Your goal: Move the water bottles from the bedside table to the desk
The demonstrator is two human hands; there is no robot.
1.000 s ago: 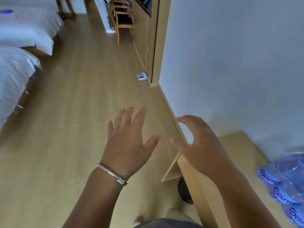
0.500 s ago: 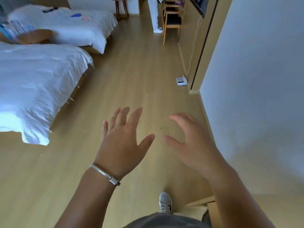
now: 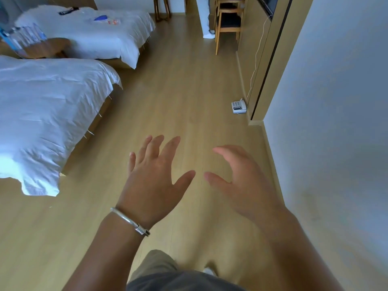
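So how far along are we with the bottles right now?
Done: nothing of it shows here; the desk is out of view. In hand: nothing. The left hand and right hand are both open and empty, held out over the floor. Left: several bottles stand on the bedside table between the two beds, far left, so at least another trip is needed.

Floor (image 3: 178, 91) left bare between near bed (image 3: 48, 114) and wall (image 3: 336, 101); passage narrowed only by telephone (image 3: 238, 106) at wall base.
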